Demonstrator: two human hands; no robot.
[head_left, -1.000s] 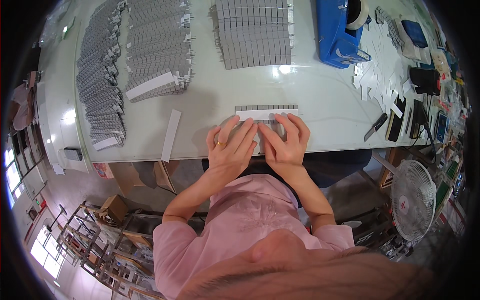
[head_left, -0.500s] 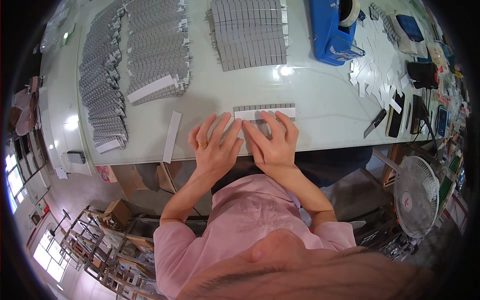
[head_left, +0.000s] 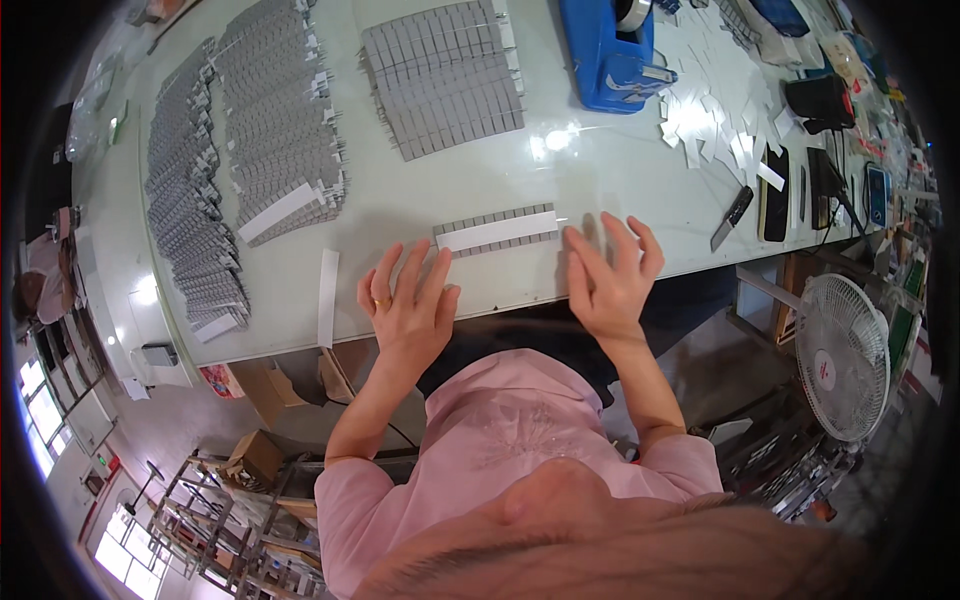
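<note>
Beside the taped grey strip (head_left: pixel 497 229), left hand (head_left: pixel 405 303) and right hand (head_left: pixel 610 275) have moved apart, fingers spread.

We note a loose white rectangular paper label strip (head_left: pixel 327 296) at the near table edge, and scattered white label slips (head_left: pixel 712 130) far right.

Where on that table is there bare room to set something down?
Bare tabletop lies between the taped grey strip, the grey sheet behind it and the blue tape dispenser. More lies between the left hand and the loose white strip. The right end, with paper scraps and phones, is crowded.
</note>
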